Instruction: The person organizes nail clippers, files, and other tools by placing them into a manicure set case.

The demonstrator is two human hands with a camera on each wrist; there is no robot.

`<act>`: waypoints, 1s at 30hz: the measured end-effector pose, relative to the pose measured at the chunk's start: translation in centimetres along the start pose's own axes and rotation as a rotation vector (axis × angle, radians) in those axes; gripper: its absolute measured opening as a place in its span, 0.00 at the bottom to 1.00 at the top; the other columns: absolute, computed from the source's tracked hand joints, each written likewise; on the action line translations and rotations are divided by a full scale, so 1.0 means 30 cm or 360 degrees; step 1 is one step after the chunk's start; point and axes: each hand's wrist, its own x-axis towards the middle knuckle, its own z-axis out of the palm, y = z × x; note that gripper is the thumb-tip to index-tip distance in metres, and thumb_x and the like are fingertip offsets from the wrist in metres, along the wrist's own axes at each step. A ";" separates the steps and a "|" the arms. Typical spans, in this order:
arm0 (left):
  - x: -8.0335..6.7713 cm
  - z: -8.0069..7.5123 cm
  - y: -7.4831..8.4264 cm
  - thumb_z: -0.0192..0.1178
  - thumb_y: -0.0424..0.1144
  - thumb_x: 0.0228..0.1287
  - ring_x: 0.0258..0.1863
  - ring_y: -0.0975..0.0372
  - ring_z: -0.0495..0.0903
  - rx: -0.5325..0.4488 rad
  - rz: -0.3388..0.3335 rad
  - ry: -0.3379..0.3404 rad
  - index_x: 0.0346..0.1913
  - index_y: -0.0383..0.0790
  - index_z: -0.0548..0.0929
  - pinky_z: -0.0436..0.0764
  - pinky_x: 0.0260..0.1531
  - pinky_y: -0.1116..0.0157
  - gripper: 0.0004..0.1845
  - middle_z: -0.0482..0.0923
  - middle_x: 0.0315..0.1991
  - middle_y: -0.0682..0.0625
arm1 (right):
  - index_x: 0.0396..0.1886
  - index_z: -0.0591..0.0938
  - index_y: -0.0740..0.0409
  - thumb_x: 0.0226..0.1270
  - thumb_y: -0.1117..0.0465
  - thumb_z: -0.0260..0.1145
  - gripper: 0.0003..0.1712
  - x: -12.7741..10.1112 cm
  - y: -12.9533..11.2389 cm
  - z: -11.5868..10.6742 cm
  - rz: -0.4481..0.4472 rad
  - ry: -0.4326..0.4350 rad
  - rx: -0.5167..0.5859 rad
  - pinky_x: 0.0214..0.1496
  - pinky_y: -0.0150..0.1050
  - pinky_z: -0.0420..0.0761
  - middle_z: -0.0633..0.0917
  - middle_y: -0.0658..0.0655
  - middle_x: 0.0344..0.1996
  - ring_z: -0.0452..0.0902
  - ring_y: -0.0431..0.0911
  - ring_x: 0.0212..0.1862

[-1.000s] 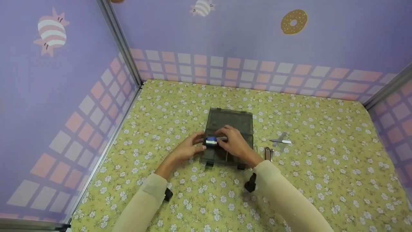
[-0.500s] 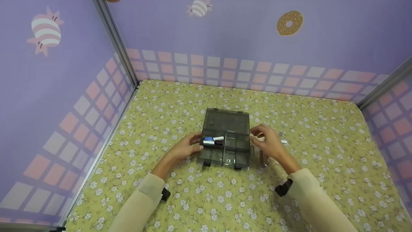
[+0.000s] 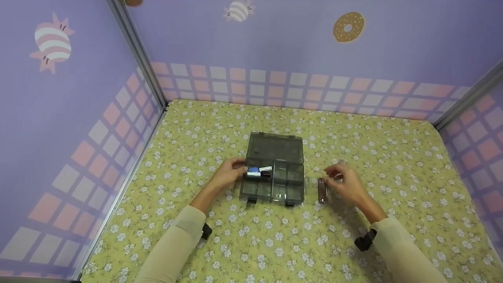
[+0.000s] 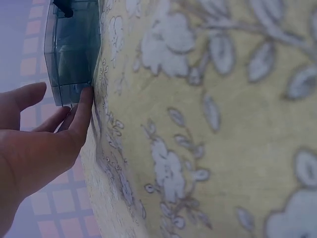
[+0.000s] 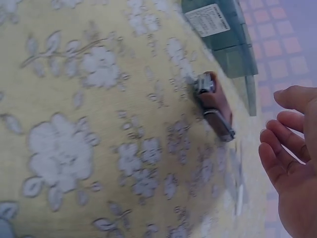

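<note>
Now right hand [image 3: 347, 182] beside brown folding tool [image 3: 322, 191], lengthwise near-to-far.

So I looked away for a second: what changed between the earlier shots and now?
The right hand let go of the blue-and-white item, leaving it in the organizer box, and moved right to hover by the brown pocket tool. The left hand stayed at the box's left edge; the box did not move.

Organizer box [image 3: 275, 173] centre; pocket knife [image 3: 322, 191] just right of it
</note>
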 end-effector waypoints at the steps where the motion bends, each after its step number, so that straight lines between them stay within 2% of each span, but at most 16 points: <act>1: 0.002 -0.001 0.000 0.56 0.34 0.83 0.70 0.47 0.73 -0.0009 -0.0003 -0.0003 0.79 0.31 0.66 0.77 0.66 0.49 0.28 0.70 0.73 0.35 | 0.54 0.86 0.68 0.74 0.64 0.73 0.14 -0.007 0.007 0.003 0.0009 -0.0007 0.0000 0.51 0.54 0.85 0.86 0.62 0.45 0.83 0.52 0.46; 4: 0.006 -0.001 -0.002 0.55 0.31 0.82 0.70 0.46 0.73 -0.0037 -0.0011 -0.0003 0.79 0.31 0.66 0.76 0.66 0.48 0.27 0.69 0.74 0.35 | 0.53 0.86 0.67 0.73 0.64 0.74 0.15 -0.030 0.027 0.014 0.0019 -0.0025 0.0001 0.50 0.53 0.86 0.87 0.61 0.44 0.84 0.51 0.45; 7: 0.008 0.005 -0.002 0.55 0.31 0.82 0.71 0.47 0.73 -0.0067 -0.0014 0.0003 0.79 0.32 0.67 0.77 0.65 0.49 0.27 0.69 0.73 0.36 | 0.50 0.86 0.66 0.71 0.63 0.76 0.14 -0.052 0.044 0.021 0.0024 -0.0017 -0.0033 0.47 0.47 0.87 0.87 0.59 0.42 0.84 0.50 0.43; 10: 0.008 0.011 0.000 0.55 0.31 0.82 0.70 0.48 0.73 -0.0041 -0.0017 0.0021 0.78 0.33 0.68 0.78 0.65 0.50 0.26 0.71 0.73 0.37 | 0.47 0.86 0.64 0.71 0.65 0.75 0.10 -0.070 0.061 0.028 0.0043 0.0001 -0.0072 0.43 0.39 0.85 0.87 0.57 0.40 0.83 0.48 0.40; 13: 0.006 0.012 0.003 0.56 0.31 0.82 0.71 0.49 0.73 -0.0009 -0.0013 0.0029 0.78 0.33 0.68 0.77 0.65 0.50 0.26 0.71 0.72 0.38 | 0.44 0.86 0.63 0.71 0.67 0.74 0.06 -0.080 0.075 0.037 0.0058 0.0023 -0.0094 0.40 0.36 0.83 0.87 0.56 0.38 0.83 0.47 0.38; 23: 0.009 0.006 -0.002 0.56 0.30 0.82 0.73 0.47 0.70 -0.0059 -0.0009 0.0017 0.79 0.32 0.67 0.75 0.68 0.49 0.27 0.70 0.73 0.36 | 0.50 0.83 0.65 0.73 0.68 0.70 0.10 -0.085 0.067 0.062 0.0284 0.0017 -0.0063 0.39 0.40 0.82 0.85 0.60 0.40 0.82 0.49 0.40; 30: 0.003 0.006 0.006 0.57 0.32 0.82 0.73 0.47 0.70 -0.0032 -0.0011 0.0007 0.79 0.34 0.67 0.75 0.68 0.49 0.27 0.70 0.73 0.37 | 0.51 0.83 0.68 0.69 0.72 0.68 0.12 -0.075 0.053 0.082 0.0253 0.0025 -0.0205 0.38 0.47 0.79 0.84 0.62 0.40 0.80 0.51 0.38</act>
